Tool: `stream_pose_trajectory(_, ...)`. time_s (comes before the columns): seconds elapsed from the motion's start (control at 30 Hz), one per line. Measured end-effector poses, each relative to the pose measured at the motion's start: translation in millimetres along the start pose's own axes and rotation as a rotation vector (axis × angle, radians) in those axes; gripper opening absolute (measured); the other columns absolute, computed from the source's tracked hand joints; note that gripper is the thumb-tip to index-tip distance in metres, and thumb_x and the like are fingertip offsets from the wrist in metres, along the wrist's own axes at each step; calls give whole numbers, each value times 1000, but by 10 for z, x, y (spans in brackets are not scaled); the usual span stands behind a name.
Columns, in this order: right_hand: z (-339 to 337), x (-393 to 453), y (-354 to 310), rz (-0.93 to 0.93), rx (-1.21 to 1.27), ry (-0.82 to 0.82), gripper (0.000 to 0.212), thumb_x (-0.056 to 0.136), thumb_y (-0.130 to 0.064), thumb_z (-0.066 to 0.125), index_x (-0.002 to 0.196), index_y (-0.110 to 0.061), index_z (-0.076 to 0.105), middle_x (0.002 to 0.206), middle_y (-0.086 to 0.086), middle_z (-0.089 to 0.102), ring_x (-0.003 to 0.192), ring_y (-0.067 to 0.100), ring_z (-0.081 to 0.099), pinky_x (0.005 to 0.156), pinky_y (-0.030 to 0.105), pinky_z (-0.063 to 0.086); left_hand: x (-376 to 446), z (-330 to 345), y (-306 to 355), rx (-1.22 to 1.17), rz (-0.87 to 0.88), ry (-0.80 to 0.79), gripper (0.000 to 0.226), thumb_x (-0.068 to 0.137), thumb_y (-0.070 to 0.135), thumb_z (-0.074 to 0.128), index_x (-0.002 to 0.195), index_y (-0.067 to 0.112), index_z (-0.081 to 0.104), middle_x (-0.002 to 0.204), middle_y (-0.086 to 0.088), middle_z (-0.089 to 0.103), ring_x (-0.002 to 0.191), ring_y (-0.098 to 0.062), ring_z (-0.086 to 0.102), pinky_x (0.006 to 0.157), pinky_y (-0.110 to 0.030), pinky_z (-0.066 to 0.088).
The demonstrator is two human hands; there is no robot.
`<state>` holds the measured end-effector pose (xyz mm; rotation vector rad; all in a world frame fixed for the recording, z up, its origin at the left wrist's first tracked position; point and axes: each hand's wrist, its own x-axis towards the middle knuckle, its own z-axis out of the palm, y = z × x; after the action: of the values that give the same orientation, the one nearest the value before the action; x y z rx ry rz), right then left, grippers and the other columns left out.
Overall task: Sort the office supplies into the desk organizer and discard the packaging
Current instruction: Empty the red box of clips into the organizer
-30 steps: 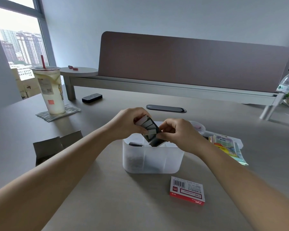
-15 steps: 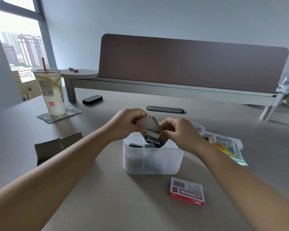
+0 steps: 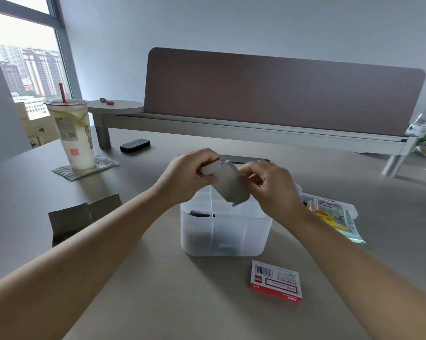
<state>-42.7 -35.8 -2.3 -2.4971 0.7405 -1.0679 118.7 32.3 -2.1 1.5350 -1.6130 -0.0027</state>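
small cardboard box [image 3: 228,184] now emptied, grey pieces no longer sliding from it; being held tilted, mouth down, above the translucent organizer [image 3: 225,233]. left hand [image 3: 186,175] pinching its upper end, right hand [image 3: 272,186] pinching its side. dark items lying in organizer's left compartment. red-and-white box [image 3: 275,280] lying toward desk's [image 3: 158,278] near edge.

- My left hand [image 3: 185,176]: raised ahead of me, fingers curled, thumb pinching.
- My right hand [image 3: 273,186]: level with it, just beside, fingers likewise curled in a pinch.
- Both forearms: bare, extended forward, converging toward the middle.
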Motion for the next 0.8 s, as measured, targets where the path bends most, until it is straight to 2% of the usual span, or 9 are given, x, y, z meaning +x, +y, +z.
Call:
stream_pose_trajectory(0.1, 7, 14, -8, 49, 56, -17, 18, 86, -9, 52, 96, -11, 67, 87, 5, 67, 75, 18, 59, 72, 30, 48, -39, -20, 24, -52, -29, -41, 46, 69, 3, 72, 111, 13, 56, 82, -1, 58, 81, -32, 57, 70, -28, 47)
stream_pose_trajectory(0.17, 14, 44, -15, 108, 129, -36, 20, 85, -4, 50, 94, -10, 67, 80, 0, 64, 71, 12, 56, 63, 18, 45, -74, -39, 39, -81, -33, -104, 64, 66, 6, 75, 121, 25, 48, 83, -3, 57, 81, -33, 57, 76, -33, 49)
stream_pose_trajectory(0.2, 12, 64, -24, 137, 171, -44, 21, 84, -2, 49, 92, -9, 68, 79, 0, 63, 70, 11, 56, 60, 14, 43, -90, -52, 48, -86, -35, -131, 70, 66, 6, 76, 122, 34, 44, 86, -6, 58, 82, -34, 57, 79, -35, 50)
stream_pose_trajectory(0.27, 7, 103, -58, 172, 242, -66, 22, 83, 2, 49, 90, -7, 68, 79, 3, 63, 71, 13, 55, 61, 16, 41, -119, -91, 66, -76, -43, -162, 75, 64, 6, 77, 117, 43, 39, 95, -9, 60, 86, -33, 57, 81, -36, 50)
stream_pose_trajectory(0.4, 38, 144, -171, 154, 287, -120, 21, 83, 4, 49, 91, -2, 68, 83, 7, 62, 78, 17, 54, 65, 20, 41, -200, -207, 63, 8, -47, -175, 73, 63, 9, 78, 126, 26, 45, 101, -10, 60, 89, -34, 55, 76, -32, 49)
stream_pose_trajectory(0.53, 123, 169, -279, 145, 337, -149, 14, 85, -3, 54, 92, -5, 65, 84, 11, 62, 79, 19, 54, 70, 27, 45, -344, -360, 57, 5, -78, -96, 68, 64, 11, 78, 124, 19, 48, 101, -7, 59, 91, -30, 57, 76, -27, 47)
stream_pose_trajectory(0.6, 160, 164, -324, 151, 366, -157, 11, 84, -7, 56, 92, -6, 63, 81, 11, 62, 76, 18, 55, 76, 32, 48, -458, -463, 35, -5, -97, -24, 61, 64, 12, 77, 119, 16, 51, 98, -1, 58, 88, -22, 58, 71, -14, 46)
stream_pose_trajectory(0.7, 226, 118, -361, 160, 423, -148, 10, 83, -8, 59, 91, -2, 62, 72, 1, 59, 66, 12, 54, 71, 23, 46, -712, -651, -44, -7, -207, 71, 48, 68, 13, 73, 109, 21, 49, 93, 12, 51, 80, -4, 53, 60, -7, 46)
stream_pose_trajectory(0.8, 307, 61, -356, 136, 308, -210, 11, 82, -10, 62, 91, -4, 63, 81, 5, 60, 71, 11, 54, 67, 17, 43, -1012, -782, -161, -16, -331, 102, 41, 71, 14, 70, 100, 28, 44, 97, 7, 53, 83, -12, 55, 59, -11, 48)
